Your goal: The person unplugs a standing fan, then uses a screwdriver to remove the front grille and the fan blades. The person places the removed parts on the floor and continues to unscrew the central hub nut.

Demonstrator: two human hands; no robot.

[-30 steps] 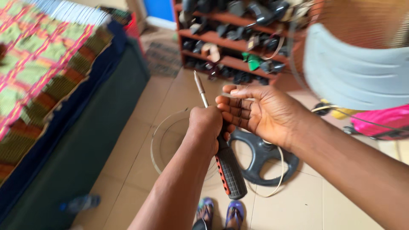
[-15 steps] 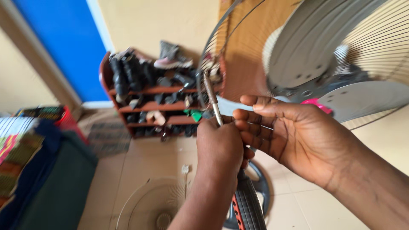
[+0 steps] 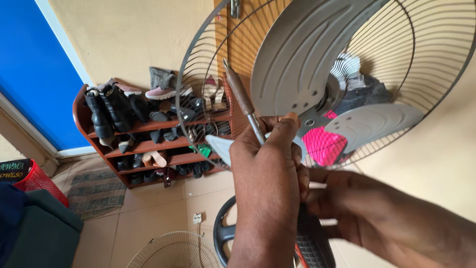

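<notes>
My left hand (image 3: 267,173) is shut around the upper part of a screwdriver (image 3: 240,94). Its rusty metal shaft points up and left, in front of a grey fan blade (image 3: 297,54). The black ribbed handle with a red stripe (image 3: 312,245) sticks out below my fist. My right hand (image 3: 342,203) is lower and to the right, partly hidden behind the left, its fingers curled against the top of the handle. The fan has its front cover off. Its rear wire guard (image 3: 198,79) and hub (image 3: 322,106) are just beyond the screwdriver tip.
A wooden shoe rack (image 3: 82,106) full of shoes stands against the wall. A loose wire fan guard (image 3: 168,250) and a black round base (image 3: 222,233) lie on the tiled floor. At left are a blue door (image 3: 34,74), a red basket (image 3: 34,181) and a mat (image 3: 96,191).
My view has tilted up from the floor to the fan. The screwdriver rose with my left hand toward the blades. My right hand went from open beside it to curled low at the handle.
</notes>
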